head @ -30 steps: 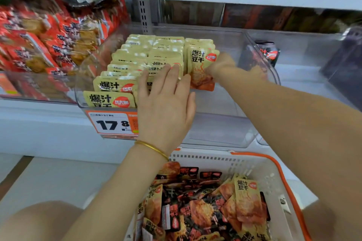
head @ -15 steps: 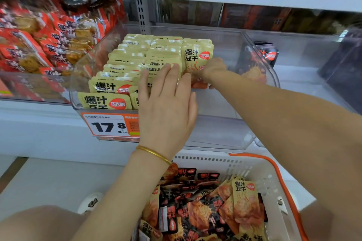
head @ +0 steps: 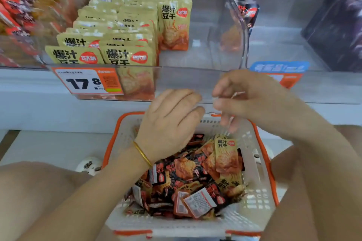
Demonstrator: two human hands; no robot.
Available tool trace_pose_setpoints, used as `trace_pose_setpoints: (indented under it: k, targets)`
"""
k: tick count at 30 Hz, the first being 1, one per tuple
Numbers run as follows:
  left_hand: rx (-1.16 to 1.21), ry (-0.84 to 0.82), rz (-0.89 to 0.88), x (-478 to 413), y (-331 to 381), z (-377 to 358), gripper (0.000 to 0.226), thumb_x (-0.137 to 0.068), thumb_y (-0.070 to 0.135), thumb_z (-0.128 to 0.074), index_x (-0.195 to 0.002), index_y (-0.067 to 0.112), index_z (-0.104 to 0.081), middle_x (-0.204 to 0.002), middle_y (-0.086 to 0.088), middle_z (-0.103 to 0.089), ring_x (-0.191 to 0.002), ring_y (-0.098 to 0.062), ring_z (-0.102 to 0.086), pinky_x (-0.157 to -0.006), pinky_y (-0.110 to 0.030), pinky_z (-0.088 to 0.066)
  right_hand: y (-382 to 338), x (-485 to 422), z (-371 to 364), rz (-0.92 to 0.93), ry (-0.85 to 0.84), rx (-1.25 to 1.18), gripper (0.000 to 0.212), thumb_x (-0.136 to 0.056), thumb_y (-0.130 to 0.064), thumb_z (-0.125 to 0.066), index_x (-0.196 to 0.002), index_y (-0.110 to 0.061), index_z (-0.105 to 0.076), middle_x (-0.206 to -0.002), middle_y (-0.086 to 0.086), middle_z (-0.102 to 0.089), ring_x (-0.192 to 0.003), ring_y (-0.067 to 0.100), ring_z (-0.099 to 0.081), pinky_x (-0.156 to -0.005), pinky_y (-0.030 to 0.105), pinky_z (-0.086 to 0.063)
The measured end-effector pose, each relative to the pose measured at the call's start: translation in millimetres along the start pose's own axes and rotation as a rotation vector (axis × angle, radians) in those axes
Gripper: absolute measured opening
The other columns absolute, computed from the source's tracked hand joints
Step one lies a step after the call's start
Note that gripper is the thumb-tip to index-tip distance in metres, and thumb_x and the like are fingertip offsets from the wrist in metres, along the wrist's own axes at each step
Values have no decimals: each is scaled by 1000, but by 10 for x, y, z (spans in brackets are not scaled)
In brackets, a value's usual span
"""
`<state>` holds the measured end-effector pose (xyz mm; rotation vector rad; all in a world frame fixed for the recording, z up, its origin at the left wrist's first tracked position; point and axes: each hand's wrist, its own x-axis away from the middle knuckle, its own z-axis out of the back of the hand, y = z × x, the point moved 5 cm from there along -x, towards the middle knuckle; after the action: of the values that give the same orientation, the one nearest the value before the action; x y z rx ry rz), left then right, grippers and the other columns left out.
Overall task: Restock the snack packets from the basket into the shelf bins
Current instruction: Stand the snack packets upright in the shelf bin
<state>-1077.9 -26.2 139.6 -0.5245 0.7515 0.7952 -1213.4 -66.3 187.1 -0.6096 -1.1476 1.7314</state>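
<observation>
A clear shelf bin [head: 195, 76] holds rows of yellow snack packets [head: 109, 31] on its left side, with one upright packet [head: 174, 23] at the right end of the rows. Below it stands a white basket with an orange rim [head: 262, 172], full of yellow and black-red snack packets [head: 192, 178]. My left hand [head: 168, 123] hovers over the basket's far edge, fingers relaxed, holding nothing. My right hand [head: 241, 98] hangs beside it with loosely curled fingers and nothing in them. Both hands are blurred.
A price tag reading 17.8 [head: 88, 81] is fixed to the bin's front. Red packets [head: 29, 2] fill the bin to the left. The bin to the right [head: 293, 31] holds a black packet [head: 247, 12] and dark packets at its far right.
Both hands have come out of the shelf bin and down to the basket's far edge. The right hand let go of the packet, which now stands in the bin. The view tilted down.
</observation>
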Motion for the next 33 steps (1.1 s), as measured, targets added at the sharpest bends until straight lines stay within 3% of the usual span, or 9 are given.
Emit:
trace_pose_setpoints:
  k: [3, 5, 9, 14, 20, 23, 26, 30, 33]
  targets:
    - [56, -206, -16, 247, 176, -319, 33, -93, 5, -37, -90, 5, -70, -105, -12, -67, -104, -30, -59, -92, -40, -42, 906, 22, -188, -318, -234, 202, 5, -89, -12, -62, -92, -8, -60, -82, 13, -66, -67, 22, -70, -65, 38, -60]
    - [82, -349, -27, 443, 258, -540, 34, -91, 4, -35, -96, 6, -68, -107, -13, -66, -106, -32, -58, -94, -41, -41, 1550, -110, -293, -466, -270, 359, 9, -90, -15, -61, -97, -9, -60, -98, 13, -67, -77, 24, -71, -68, 36, -60]
    - [103, -591, -4, 681, 289, -791, 34, -82, 11, -41, -106, 10, -65, -116, -10, -62, -113, -30, -53, -97, -41, -41, 2508, -271, -429, -585, -64, 573, 45, -92, -19, -58, -131, -4, -43, -113, 14, -56, -100, 26, -56, -71, 22, -40]
    - [155, -701, 33, 725, 245, -919, 35, -75, 13, -53, -109, 12, -62, -116, -7, -60, -111, -28, -52, -94, -40, -41, 3378, -125, -700, -891, 9, 478, 75, -86, -26, -63, -142, -7, -18, -135, 22, -42, -120, 39, -46, -95, 45, -43]
    - [204, -771, 90, 784, 243, -1024, 46, -74, 12, -64, -120, 11, -59, -118, -7, -60, -113, -30, -53, -92, -45, -48, 3528, -41, -754, -924, 187, 721, 80, -88, -31, -64, -145, -5, -14, -140, 19, -35, -127, 35, -41, -96, 42, -42]
    - [215, -781, 129, 795, 196, -1038, 46, -75, 12, -65, -120, 11, -59, -119, -7, -59, -114, -28, -51, -90, -44, -50, 3554, -67, -751, -926, 249, 498, 68, -87, -19, -66, -139, -1, -27, -138, 21, -40, -121, 35, -48, -92, 41, -46]
    - [217, -817, 200, 762, 137, -1051, 44, -78, 13, -64, -121, 10, -58, -119, -9, -59, -112, -29, -51, -88, -46, -51, 3346, -212, -723, -802, 240, 231, 46, -82, -15, -70, -123, -4, -53, -120, 17, -60, -108, 32, -58, -88, 38, -49]
    - [221, -847, 378, 664, 30, -987, 47, -91, 31, -50, -133, 8, -48, -131, -12, -51, -118, -32, -50, -92, -47, -48, 2616, -309, -655, -571, -65, -155, 31, -78, -17, -73, -108, -16, -67, -105, 5, -71, -98, 25, -66, -91, 46, -52]
    - [147, -657, 287, 402, 18, -729, 44, -89, 33, -39, -117, 5, -59, -107, -13, -64, -92, -33, -62, -73, -43, -55, 1867, -207, -559, -449, -307, -355, 26, -83, -17, -69, -107, -8, -66, -107, 13, -70, -100, 32, -66, -93, 50, -50]
